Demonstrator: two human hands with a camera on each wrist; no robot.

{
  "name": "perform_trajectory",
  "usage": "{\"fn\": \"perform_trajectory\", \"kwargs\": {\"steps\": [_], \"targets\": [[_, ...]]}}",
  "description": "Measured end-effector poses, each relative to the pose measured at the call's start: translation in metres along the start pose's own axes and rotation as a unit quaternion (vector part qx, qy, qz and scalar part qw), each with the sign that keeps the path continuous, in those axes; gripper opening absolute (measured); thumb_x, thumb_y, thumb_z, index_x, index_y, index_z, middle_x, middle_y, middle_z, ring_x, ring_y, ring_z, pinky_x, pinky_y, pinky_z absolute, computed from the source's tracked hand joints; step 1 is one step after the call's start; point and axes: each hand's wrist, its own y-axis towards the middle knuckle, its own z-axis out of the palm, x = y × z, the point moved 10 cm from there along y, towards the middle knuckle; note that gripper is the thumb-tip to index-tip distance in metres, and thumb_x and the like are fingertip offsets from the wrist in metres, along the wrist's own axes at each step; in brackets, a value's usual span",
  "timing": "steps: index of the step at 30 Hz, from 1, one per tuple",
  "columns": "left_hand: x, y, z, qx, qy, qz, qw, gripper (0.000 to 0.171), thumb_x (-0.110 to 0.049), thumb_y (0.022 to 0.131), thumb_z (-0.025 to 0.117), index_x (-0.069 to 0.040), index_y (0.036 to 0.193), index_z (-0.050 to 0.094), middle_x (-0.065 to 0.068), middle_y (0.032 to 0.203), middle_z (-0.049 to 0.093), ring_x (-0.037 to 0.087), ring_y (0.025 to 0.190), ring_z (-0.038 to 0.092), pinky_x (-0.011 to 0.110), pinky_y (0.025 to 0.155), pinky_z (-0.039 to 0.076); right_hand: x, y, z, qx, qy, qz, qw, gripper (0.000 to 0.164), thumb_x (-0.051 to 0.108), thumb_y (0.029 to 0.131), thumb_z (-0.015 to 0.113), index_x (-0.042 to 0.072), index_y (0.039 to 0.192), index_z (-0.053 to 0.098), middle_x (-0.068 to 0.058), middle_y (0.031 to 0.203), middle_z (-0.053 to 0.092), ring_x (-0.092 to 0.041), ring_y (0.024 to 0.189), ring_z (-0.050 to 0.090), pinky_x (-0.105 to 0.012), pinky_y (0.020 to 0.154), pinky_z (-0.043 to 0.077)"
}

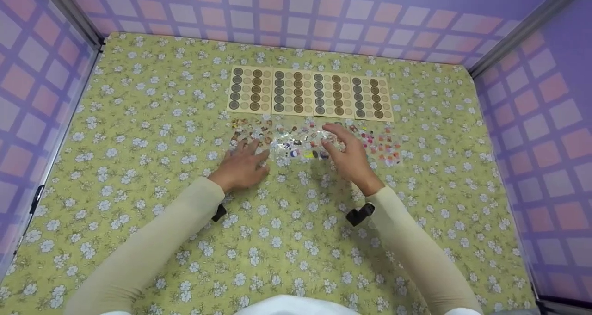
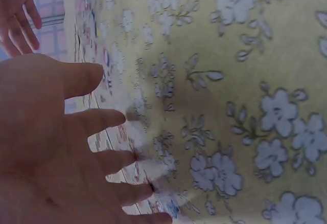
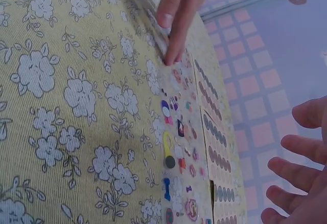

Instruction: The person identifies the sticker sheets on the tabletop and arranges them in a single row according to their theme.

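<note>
Clear sticker sheets with small colourful pictures lie side by side in the head view: a brown-toned sheet point(image 1: 252, 123) at the left, a mixed-colour sheet point(image 1: 296, 141) in the middle and a pink-orange sheet point(image 1: 386, 148) at the right. My left hand point(image 1: 243, 167) has its fingers spread, with the fingertips at the lower edge of the brown-toned sheet. Over the middle and right sheets hovers my right hand point(image 1: 349, 160), thumb apart from relaxed fingers and nothing between them. The right wrist view shows this hand point(image 3: 306, 173) raised above the sheets.
Directly behind the sticker sheets lies a row of beige sheets point(image 1: 291, 90) printed with columns of brown, grey and pale circles. A yellow flowered cloth point(image 1: 277, 241) covers the table. Purple checked panels point(image 1: 323, 19) enclose its back and sides.
</note>
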Motion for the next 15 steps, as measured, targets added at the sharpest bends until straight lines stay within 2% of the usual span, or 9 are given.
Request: {"fn": "perform_trajectory", "kwargs": {"steps": [2, 5, 8, 10, 12, 15], "targets": [[0.001, -0.001, 0.002, 0.003, 0.004, 0.002, 1.0000, 0.058, -0.046, 0.102, 0.037, -0.023, 0.154, 0.027, 0.009, 0.164, 0.003, 0.043, 0.149, -0.003, 0.066, 0.116, 0.004, -0.002, 0.000, 0.000, 0.002, -0.010, 0.002, 1.000, 0.042, 0.032, 0.099, 0.054, 0.019, 0.139, 0.053, -0.002, 0.151, 0.043, -0.023, 0.146, 0.029, -0.051, 0.112, 0.036], [0.000, -0.001, 0.002, -0.005, 0.010, 0.008, 0.9999, 0.056, -0.045, 0.102, 0.038, -0.023, 0.153, 0.030, 0.009, 0.164, 0.006, 0.044, 0.149, 0.000, 0.066, 0.116, 0.005, -0.004, 0.001, 0.003, 0.007, -0.046, -0.010, 0.999, 0.043, 0.032, 0.100, 0.053, 0.017, 0.140, 0.052, -0.005, 0.153, 0.041, -0.026, 0.147, 0.026, -0.054, 0.111, 0.036], [-0.006, -0.001, -0.003, -0.029, 0.018, 0.021, 0.9992, 0.058, -0.044, 0.102, 0.040, -0.021, 0.153, 0.029, 0.011, 0.164, 0.008, 0.045, 0.148, 0.003, 0.066, 0.116, 0.006, -0.006, 0.001, 0.004, 0.009, -0.110, -0.026, 0.994, 0.047, 0.034, 0.100, 0.053, 0.015, 0.142, 0.050, -0.007, 0.155, 0.038, -0.029, 0.149, 0.021, -0.055, 0.118, 0.023], [-0.013, -0.003, -0.012, -0.061, 0.030, 0.035, 0.9971, 0.060, -0.044, 0.101, 0.041, -0.019, 0.154, 0.027, 0.012, 0.163, 0.010, 0.043, 0.149, 0.005, 0.064, 0.117, 0.007, -0.006, 0.001, 0.005, 0.009, -0.154, -0.032, 0.987, 0.050, 0.038, 0.099, 0.052, 0.016, 0.144, 0.048, -0.007, 0.156, 0.036, -0.030, 0.150, 0.018, -0.054, 0.121, 0.011], [-0.022, -0.005, -0.026, -0.108, 0.044, 0.048, 0.9921, 0.064, -0.046, 0.101, 0.043, -0.018, 0.155, 0.024, 0.012, 0.163, 0.012, 0.041, 0.150, 0.006, 0.062, 0.118, 0.008, -0.005, 0.000, 0.007, 0.011, -0.188, -0.036, 0.981, 0.054, 0.042, 0.099, 0.052, 0.018, 0.146, 0.045, -0.007, 0.158, 0.032, -0.031, 0.151, 0.015, -0.055, 0.122, 0.002], [-0.036, -0.009, -0.049, -0.175, 0.072, 0.066, 0.9796, 0.072, -0.053, 0.098, 0.044, -0.020, 0.156, 0.017, 0.009, 0.164, 0.008, 0.036, 0.151, 0.003, 0.061, 0.119, 0.007, 0.001, 0.000, 0.009, 0.007, -0.213, -0.045, 0.976, 0.058, 0.043, 0.098, 0.053, 0.019, 0.148, 0.040, -0.008, 0.160, 0.026, -0.033, 0.151, 0.011, -0.056, 0.121, -0.001]]}}
